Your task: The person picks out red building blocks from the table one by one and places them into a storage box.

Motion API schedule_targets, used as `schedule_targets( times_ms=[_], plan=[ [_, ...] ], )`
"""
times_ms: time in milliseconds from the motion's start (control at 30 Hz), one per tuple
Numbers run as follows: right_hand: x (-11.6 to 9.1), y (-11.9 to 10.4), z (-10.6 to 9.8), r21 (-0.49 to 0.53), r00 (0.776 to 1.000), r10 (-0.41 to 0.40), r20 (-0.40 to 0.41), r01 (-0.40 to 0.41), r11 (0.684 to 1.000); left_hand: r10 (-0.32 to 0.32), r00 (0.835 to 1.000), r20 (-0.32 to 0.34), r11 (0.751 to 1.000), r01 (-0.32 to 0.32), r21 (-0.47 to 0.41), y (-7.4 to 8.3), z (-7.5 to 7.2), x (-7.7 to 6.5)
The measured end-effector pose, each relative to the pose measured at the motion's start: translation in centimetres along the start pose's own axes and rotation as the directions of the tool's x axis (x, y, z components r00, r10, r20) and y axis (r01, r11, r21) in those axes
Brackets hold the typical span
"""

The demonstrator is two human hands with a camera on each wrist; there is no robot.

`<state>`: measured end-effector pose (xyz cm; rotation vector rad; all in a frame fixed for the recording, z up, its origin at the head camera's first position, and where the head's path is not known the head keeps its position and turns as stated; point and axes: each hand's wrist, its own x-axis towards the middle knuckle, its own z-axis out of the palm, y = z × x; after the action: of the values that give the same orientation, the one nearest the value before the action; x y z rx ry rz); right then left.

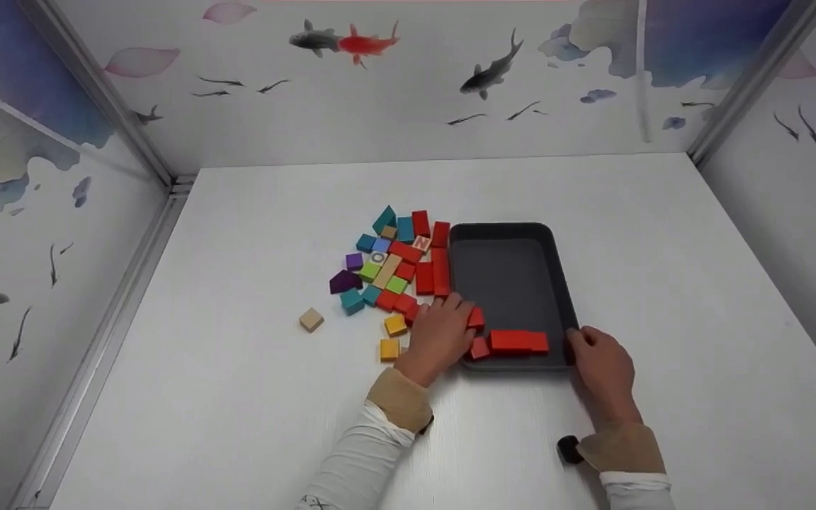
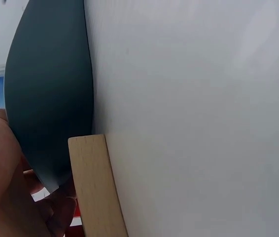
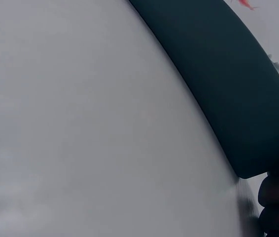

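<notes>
My right hand [image 1: 601, 361] grips the near right corner of a dark grey rectangular tray [image 1: 565, 297], its thumb at the rim. My left hand [image 1: 442, 333] reaches over the tray's left rim, and its fingertips and thumb pinch a red block [image 1: 476, 318]; the fingers partly hide this block. Within the tray, a long red block [image 1: 510, 342] lies along the near wall, with a smaller lighter red block [image 1: 479, 348] left of it. In the left wrist view, a plain wooden block [image 2: 92, 182] stands close by the tray's outer wall [image 2: 51, 94], beside the left fingers.
Left of the tray lies a cluster of coloured blocks, including red blocks [image 1: 424, 278], a purple block [image 1: 344, 282] and a teal block [image 1: 352, 302]. Two yellow blocks [image 1: 389, 350] sit near the left wrist. A lone wooden cube [image 1: 312, 319] lies farther left. Printed panels enclose the white table [image 1: 238, 397].
</notes>
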<state>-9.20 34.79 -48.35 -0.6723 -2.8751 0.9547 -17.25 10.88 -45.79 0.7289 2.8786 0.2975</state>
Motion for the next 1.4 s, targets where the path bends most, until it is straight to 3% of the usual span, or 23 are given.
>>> schedule_targets(
  times_ms=[267,567,900,1400],
  plan=[
    [0.1,-0.1,-0.4,0.002,1.0,0.004,0.013,-0.004,1.0,-0.011,1.0,0.003,1.0,0.012,-0.023,0.2,0.1,0.4],
    [-0.1,-0.1,0.5,0.009,1.0,-0.008,-0.015,0.009,1.0,-0.021,1.0,0.013,1.0,0.021,0.008,-0.2,0.0,-0.1],
    [0.0,0.1,0.1,-0.005,1.0,-0.002,0.002,0.002,1.0,-0.029,1.0,-0.011,0.998,0.028,-0.055,0.2,0.4,0.1],
    [0.1,0.1,0.1,0.004,1.0,0.003,0.01,-0.003,1.0,0.011,0.992,-0.129,0.981,-0.036,-0.189,-0.6,-0.9,-1.3]
  ],
)
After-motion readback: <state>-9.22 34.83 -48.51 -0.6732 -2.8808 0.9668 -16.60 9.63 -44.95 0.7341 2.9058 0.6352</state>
